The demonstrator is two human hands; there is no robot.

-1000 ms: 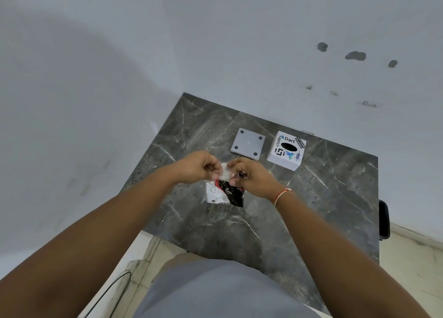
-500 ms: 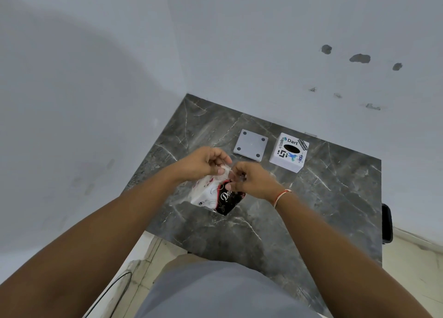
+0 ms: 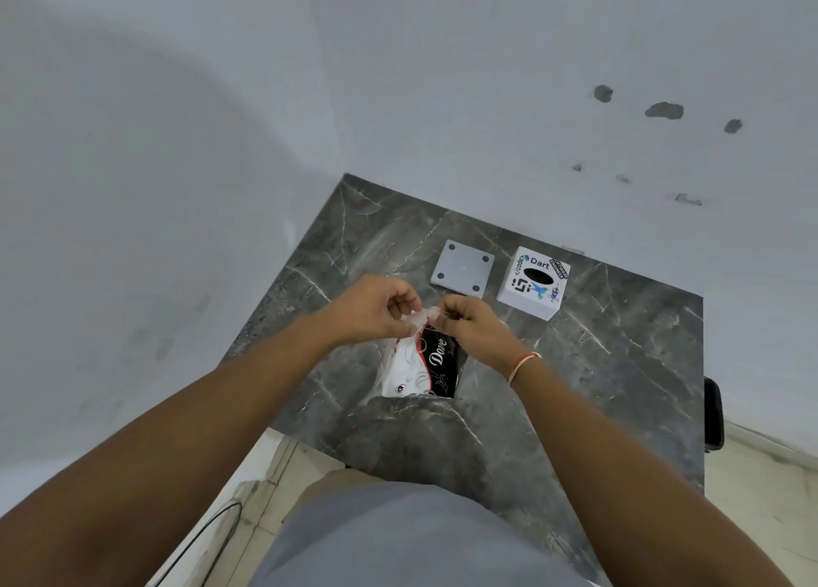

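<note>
A white and black tissue pack point(image 3: 422, 365) in clear plastic wrap stands tilted on the dark marble table point(image 3: 597, 387), its lower end on the surface. My left hand point(image 3: 376, 307) and my right hand point(image 3: 469, 325) both pinch the clear wrap at the pack's top end, fingertips close together. Beyond the hands stands a white square box point(image 3: 533, 283) with stickers and a black oval hole in its top. Beside it, to the left, lies a grey square plate point(image 3: 462, 267) with four small holes at its corners.
The table sits in a corner between two pale walls, one to the left and one behind. A black object point(image 3: 712, 413) shows at the table's right edge. A dark cable point(image 3: 199, 538) runs over the tiled floor at lower left.
The pack has turned from lying nearly flat under my hands to hanging more upright, with its printed side now facing me. Both hands kept their pinch at its top.
</note>
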